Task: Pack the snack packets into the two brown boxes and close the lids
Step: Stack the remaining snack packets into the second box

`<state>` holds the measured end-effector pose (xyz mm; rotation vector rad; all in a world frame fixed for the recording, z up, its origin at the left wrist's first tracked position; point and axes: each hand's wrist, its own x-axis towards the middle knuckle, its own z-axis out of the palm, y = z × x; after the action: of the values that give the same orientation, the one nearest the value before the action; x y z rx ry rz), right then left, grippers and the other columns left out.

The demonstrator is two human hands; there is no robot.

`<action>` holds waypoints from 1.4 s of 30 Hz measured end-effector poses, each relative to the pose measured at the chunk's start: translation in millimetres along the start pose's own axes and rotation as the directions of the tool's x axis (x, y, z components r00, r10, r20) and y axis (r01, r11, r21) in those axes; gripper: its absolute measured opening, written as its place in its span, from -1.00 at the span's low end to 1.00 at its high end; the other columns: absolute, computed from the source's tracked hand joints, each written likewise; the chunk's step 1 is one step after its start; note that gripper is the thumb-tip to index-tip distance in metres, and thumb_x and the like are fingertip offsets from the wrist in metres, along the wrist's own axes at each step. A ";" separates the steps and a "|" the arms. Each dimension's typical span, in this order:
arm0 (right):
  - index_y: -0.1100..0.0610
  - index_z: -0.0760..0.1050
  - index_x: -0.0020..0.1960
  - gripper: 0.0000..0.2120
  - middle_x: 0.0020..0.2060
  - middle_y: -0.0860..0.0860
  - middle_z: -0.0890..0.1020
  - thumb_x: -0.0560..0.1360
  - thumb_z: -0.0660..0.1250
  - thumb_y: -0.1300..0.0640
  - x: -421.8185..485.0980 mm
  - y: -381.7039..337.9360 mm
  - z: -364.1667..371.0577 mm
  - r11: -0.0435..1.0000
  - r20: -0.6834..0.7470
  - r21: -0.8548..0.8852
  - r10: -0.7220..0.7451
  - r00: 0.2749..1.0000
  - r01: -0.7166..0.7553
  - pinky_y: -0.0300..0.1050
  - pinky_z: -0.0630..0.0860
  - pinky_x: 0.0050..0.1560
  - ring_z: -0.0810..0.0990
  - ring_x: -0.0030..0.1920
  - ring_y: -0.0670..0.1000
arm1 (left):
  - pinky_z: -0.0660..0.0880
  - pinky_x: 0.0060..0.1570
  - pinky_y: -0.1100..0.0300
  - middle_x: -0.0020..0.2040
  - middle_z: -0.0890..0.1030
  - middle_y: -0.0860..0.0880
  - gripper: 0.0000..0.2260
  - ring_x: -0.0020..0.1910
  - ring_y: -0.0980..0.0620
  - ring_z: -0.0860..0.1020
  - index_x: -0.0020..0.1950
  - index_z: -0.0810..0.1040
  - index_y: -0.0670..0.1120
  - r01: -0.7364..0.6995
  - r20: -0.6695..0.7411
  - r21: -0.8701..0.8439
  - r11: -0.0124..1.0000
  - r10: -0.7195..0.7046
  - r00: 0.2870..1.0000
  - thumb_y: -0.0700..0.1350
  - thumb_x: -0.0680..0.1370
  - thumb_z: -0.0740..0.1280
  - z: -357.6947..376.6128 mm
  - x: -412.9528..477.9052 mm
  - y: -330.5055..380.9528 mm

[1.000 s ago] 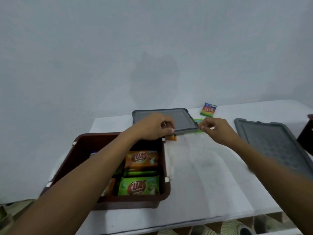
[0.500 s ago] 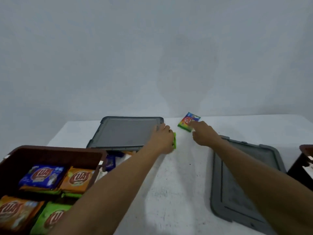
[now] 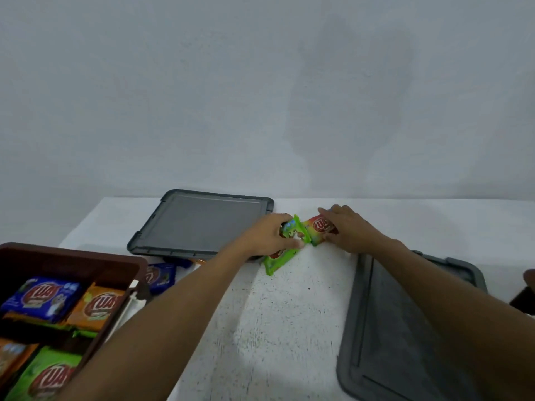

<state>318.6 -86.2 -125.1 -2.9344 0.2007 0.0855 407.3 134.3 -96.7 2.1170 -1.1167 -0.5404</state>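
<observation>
While I watch through the head camera, the left hand [image 3: 269, 237] reaches across the white table [image 3: 289, 328] and its curled fingers and thumb pinch a green packet [image 3: 292, 231], tilted up on edge. A second green packet [image 3: 278, 260] lies flat just beneath that hand; whether the hand also holds it I cannot tell. Touching the first packet's right edge is a multicoloured packet [image 3: 318, 230], over which the right hand [image 3: 347, 227] curls its fingers, gripping it against the table.

At lower left I see the open brown box [image 3: 72, 256], holding a blue packet [image 3: 40, 296], an orange packet [image 3: 98, 306] and a boxed green packet [image 3: 46, 377]. A loose blue packet [image 3: 160, 276] lies just beside the box. The far grey lid [image 3: 199, 224] lies flat behind the left hand; the near grey lid [image 3: 405, 328] lies under the right forearm. At the right edge I see only a sliver of the other brown box [image 3: 525, 296].
</observation>
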 end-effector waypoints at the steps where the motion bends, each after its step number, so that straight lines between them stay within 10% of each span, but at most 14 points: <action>1: 0.06 0.05 0.57 -0.33 0.46 0.05 0.25 0.57 0.25 -0.09 2.0 2.4 -2.8 1.000 0.050 -0.011 0.006 0.999 -0.005 0.03 0.27 0.35 0.21 0.40 0.11 | 0.47 -0.20 0.28 -0.13 0.62 0.07 -0.78 -0.19 0.14 0.58 0.01 0.55 -0.07 0.022 -0.008 -0.115 0.993 -0.024 1.000 0.02 0.48 0.46 -1.4 -1.0 2.4; 8: -0.06 0.20 0.49 -0.34 0.29 0.05 0.37 0.48 0.29 -0.25 17.1 0.9 -17.8 0.991 0.165 -0.129 0.055 0.985 -0.034 0.10 0.19 0.21 0.21 0.31 0.13 | 0.57 0.04 0.11 0.03 0.66 -0.06 -0.68 -0.01 0.00 0.64 0.20 0.52 -0.13 0.108 -0.074 -0.585 0.804 -0.185 0.980 -0.03 0.52 0.42 -3.0 3.6 6.6; 14: 0.03 0.30 0.17 -0.54 0.02 0.01 0.52 0.41 0.46 -0.06 10.5 -8.7 -23.6 0.993 0.058 0.097 0.063 0.996 -0.069 -0.08 0.37 -0.11 0.49 -0.04 0.06 | 0.59 -0.05 0.02 -0.08 0.64 -0.05 -0.81 -0.12 -0.01 0.62 0.09 0.51 -0.09 0.091 -0.117 -0.733 0.674 -0.256 0.960 0.00 0.59 0.31 -12.3 6.6 11.7; 22: 0.11 0.44 0.22 -0.64 0.08 0.05 0.56 0.53 0.34 -0.07 9.2 -46.1 -47.9 0.936 -0.054 0.342 0.107 0.993 -0.082 -0.24 0.42 -0.20 0.53 -0.01 0.04 | 0.51 -0.39 0.19 -0.30 0.57 -0.10 -0.80 -0.41 0.00 0.55 0.02 0.48 -0.19 0.265 0.031 -0.717 0.644 -0.350 0.936 -0.07 0.65 0.17 -76.3 -24.5 22.3; 30: 0.07 0.51 0.04 -0.74 -0.12 -0.03 0.63 0.49 0.39 -0.08 -14.5 -156.5 -87.7 0.812 -0.024 0.579 0.110 0.994 -0.075 -0.23 0.53 -0.26 0.63 -0.17 -0.04 | 0.63 -0.22 0.12 -0.15 0.67 -0.14 -0.81 -0.27 0.00 0.65 0.10 0.57 -0.22 0.181 0.049 -0.604 0.776 -0.191 0.980 -0.15 0.55 0.36 -162.0 -105.2 -21.0; 42: 0.06 0.55 0.05 -0.76 -0.10 -0.03 0.66 0.50 0.37 -0.07 -29.6 -392.1 -81.1 0.868 0.027 0.494 -0.078 0.997 0.054 -0.23 0.53 -0.14 0.64 -0.12 -0.07 | 0.57 -0.23 0.15 -0.11 0.70 -0.14 -0.84 -0.22 -0.06 0.65 0.11 0.57 -0.17 0.130 0.341 -0.093 0.987 -0.091 0.936 -0.14 0.56 0.37 -277.0 -270.3 -123.6</action>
<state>348.0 282.0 32.1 -2.4198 0.0954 0.0774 501.5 512.9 16.8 2.0439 -1.1200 -1.0265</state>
